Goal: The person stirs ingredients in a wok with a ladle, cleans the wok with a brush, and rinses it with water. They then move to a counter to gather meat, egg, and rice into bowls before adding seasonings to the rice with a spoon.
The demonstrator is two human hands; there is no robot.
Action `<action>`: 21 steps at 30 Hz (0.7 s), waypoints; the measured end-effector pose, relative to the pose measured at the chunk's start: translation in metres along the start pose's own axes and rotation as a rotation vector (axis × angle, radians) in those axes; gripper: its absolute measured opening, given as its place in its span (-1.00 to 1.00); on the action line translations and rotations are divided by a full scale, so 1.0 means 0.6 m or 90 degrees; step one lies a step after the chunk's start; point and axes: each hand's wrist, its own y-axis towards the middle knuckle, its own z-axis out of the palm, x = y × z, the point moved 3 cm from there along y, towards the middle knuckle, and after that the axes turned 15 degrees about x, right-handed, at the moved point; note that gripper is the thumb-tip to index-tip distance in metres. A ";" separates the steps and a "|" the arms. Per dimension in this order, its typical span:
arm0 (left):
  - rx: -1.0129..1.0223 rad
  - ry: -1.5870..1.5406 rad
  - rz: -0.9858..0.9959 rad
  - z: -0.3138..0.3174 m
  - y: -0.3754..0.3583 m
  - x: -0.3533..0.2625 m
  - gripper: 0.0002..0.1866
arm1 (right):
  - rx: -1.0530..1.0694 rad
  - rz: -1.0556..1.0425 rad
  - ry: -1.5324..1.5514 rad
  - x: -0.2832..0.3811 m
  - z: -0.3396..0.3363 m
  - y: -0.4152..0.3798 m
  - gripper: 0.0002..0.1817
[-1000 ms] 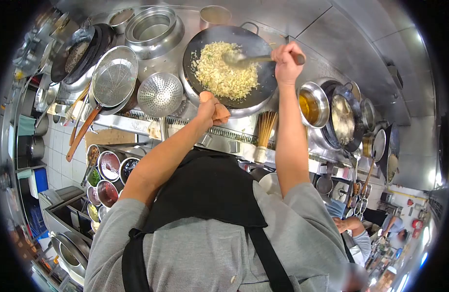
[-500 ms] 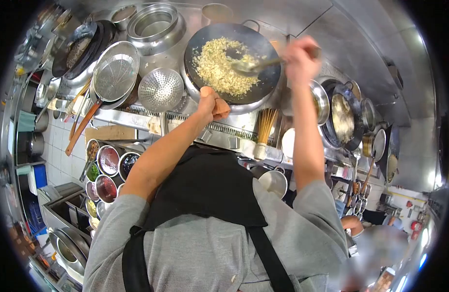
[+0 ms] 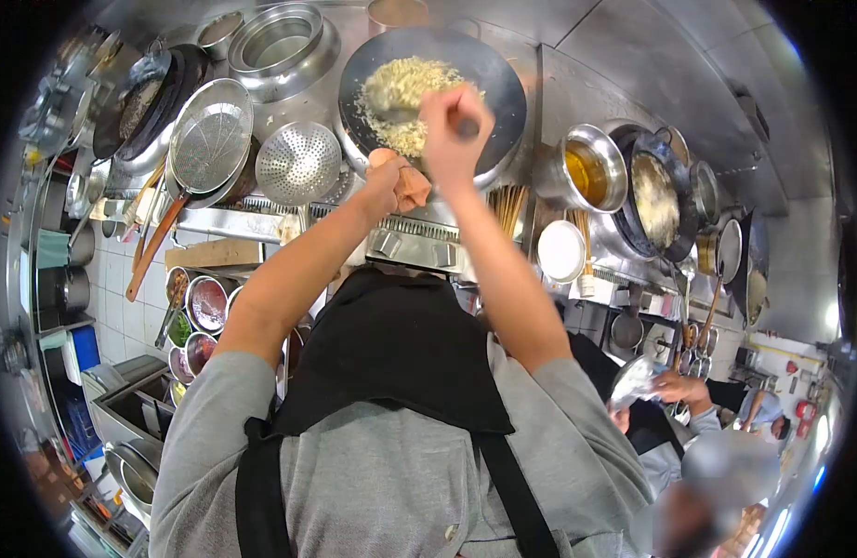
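A dark wok [image 3: 505, 88] sits on the range in front of me. Loose, pale yellow chopped food [image 3: 415, 76] with green bits lies in it. My left hand [image 3: 384, 179] is closed at the wok's near rim around a folded orange cloth [image 3: 413, 189]; the part of the wok beneath the cloth is hidden. Over the wok, my right hand [image 3: 458, 135] is wrapped round the handle of a ladle [image 3: 388, 100]. The ladle's head is blurred and lies among the food on the left side, so its exact shape is hard to see.
Left of the wok are a perforated skimmer [image 3: 298, 163] and a wire strainer [image 3: 212, 130]. On the right stand a pot of yellow oil [image 3: 591, 172], a white bowl [image 3: 561, 251] and another wok [image 3: 656, 200]. A co-worker at lower right holds a metal bowl [image 3: 636, 379].
My right hand has swung left and nearer to me with the ladle, whose head has moved to the wok's left side. My left hand stays on the cloth. A co-worker's metal bowl has come into view.
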 end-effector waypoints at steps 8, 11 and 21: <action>-0.039 -0.041 0.078 0.061 -0.056 0.035 -0.76 | -0.033 0.060 0.324 0.013 -0.145 0.054 -0.80; -0.091 -0.014 -0.082 0.195 -0.244 -0.004 -0.66 | -0.138 0.145 0.330 0.030 -0.211 0.108 -0.79; -0.018 -0.085 -0.040 -0.108 -0.074 0.178 -0.85 | 0.196 -0.087 0.040 0.081 -0.071 0.049 -0.79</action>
